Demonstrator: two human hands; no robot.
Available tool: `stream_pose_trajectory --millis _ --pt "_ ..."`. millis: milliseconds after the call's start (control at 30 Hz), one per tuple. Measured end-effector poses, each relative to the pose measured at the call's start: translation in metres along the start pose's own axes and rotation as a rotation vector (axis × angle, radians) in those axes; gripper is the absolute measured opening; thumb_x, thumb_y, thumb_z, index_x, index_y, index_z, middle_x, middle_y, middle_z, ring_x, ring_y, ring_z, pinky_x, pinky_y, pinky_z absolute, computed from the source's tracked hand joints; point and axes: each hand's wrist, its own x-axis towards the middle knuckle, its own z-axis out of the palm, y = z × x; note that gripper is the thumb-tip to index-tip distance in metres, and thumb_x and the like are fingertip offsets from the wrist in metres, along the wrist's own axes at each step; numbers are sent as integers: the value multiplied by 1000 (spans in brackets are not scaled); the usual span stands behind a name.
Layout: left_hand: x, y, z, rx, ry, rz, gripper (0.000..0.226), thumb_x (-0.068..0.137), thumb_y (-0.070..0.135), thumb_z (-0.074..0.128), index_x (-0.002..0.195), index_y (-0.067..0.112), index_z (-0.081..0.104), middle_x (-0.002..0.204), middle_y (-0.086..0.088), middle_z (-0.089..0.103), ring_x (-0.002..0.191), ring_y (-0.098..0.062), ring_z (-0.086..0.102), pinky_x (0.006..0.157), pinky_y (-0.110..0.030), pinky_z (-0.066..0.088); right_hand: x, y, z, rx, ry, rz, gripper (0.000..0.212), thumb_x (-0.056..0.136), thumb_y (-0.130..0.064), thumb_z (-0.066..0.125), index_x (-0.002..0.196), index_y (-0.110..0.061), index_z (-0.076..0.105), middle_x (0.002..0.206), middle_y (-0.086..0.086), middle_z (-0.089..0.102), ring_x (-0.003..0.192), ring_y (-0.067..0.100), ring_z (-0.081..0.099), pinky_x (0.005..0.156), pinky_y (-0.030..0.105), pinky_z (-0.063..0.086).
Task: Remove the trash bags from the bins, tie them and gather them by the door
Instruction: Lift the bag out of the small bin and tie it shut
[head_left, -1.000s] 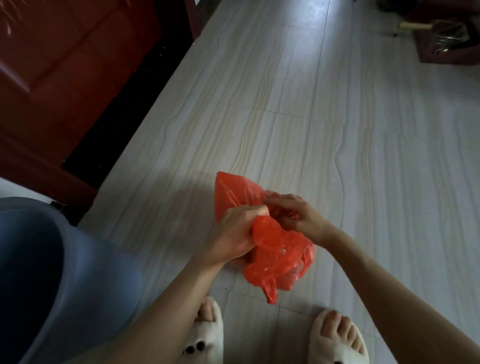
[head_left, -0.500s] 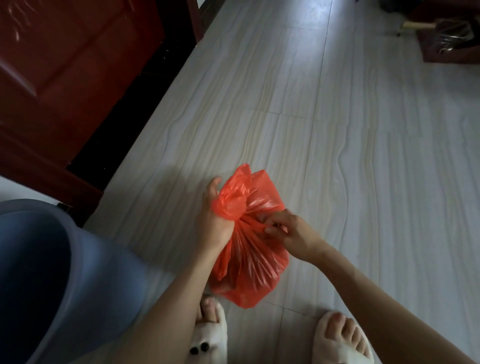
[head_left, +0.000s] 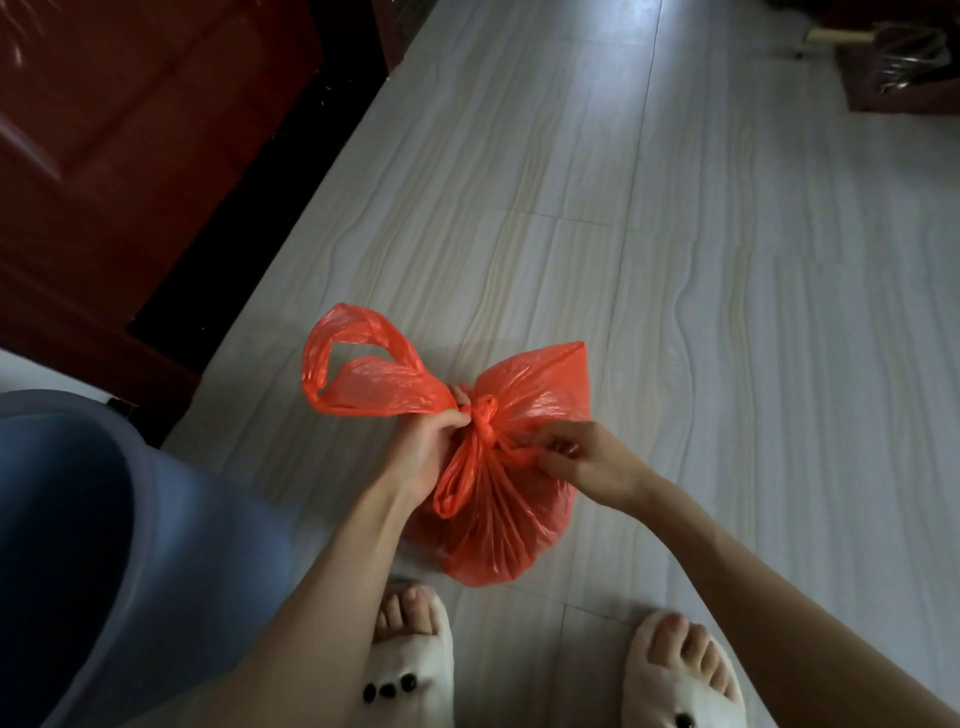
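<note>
Head view: both hands, left hand (head_left: 426, 457) and right hand (head_left: 587, 462), pinch the crinkled, knotted orange plastic bag (head_left: 498, 519).

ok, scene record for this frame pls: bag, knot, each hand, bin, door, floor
bag: red trash bag, resting on the floor
knot: first knot formed at the neck, loose ends splayed to both sides
left hand: left hand grips the left-side end beside the knot
right hand: right hand pinches a strand below the knot
bin: blue-grey bin, lower left
door: dark red wooden door, upper left
floor: pale tiled floor
</note>
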Motion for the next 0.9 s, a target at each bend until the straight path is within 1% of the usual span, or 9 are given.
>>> stream_pose_trajectory --millis 67,167,300,433,467,533,633,733,900 --pt "2 -3 1 38 -22 8 37 81 -18 30 65 12 46 52 7 57 52 -5 58 58 -14 50 2 -5 0 123 107 16 23 81 3 57 99 -11 62 78 -6 54 62 -4 51 63 7 40" --pt "3 -6 3 71 -28 35 37 83 -15 37 64 14 51 54 9 56 54 -3 55 65 -15 44 9 -17 1 298 143 51 34 86 -1 55 119 -8 54 87 -2 53 73 8 52 69 14 42" --pt "6 -11 0 122 -47 49 43 85 -11 45 58 19 58 54 10 59 54 -2 58 61 -14 51 16 -27 3 85 56 -22 37 89 -6 53 127 -6 53 102 1 53 95 13 50 76 10 38" --pt "2 -13 1 169 -8 57 31 86 -5 52 68 20 58 57 11 63 61 -5 61 67 -16 53 18 -28 5 113 60 -12 18 88 -4 54 102 -1 64 86 10 58 82 25 55 71 20 43" --pt "2 -13 1 200 16 74 30 85 -4 55 68 21 60 59 10 64 64 -7 61 72 -20 53 19 -27 6 115 66 12 10 88 -5 54 86 -3 64 76 7 57 72 20 53 65 18 42" --pt "3 -13 3 294 122 151 25 84 3 61 66 20 63 62 7 65 67 -13 60 77 -31 50 20 -25 11 58 93 24 21 87 -7 53 66 -11 49 61 -1 46 57 10 41 55 14 36" --pt "8 -12 13 515 344 251 30 91 25 54 63 17 64 68 -1 66 71 -20 63 78 -34 49 20 -23 16 -47 143 -5 21 85 -18 46 66 -7 44 65 5 46 60 15 41 58 24 35" --pt "15 -12 18 689 500 212 45 95 33 39 87 -1 67 96 -23 70 95 -36 64 91 -44 49 14 -22 18 -161 189 -89 30 76 -34 34 66 -6 42 72 6 47 64 20 45 63 39 38" --pt "15 -6 11 1172 544 29 48 99 30 26 114 -4 58 123 -26 58 119 -40 51 105 -44 32 -1 -17 20 -383 181 -237 37 73 -39 28 63 -8 46 67 3 47 58 20 45 52 33 36"
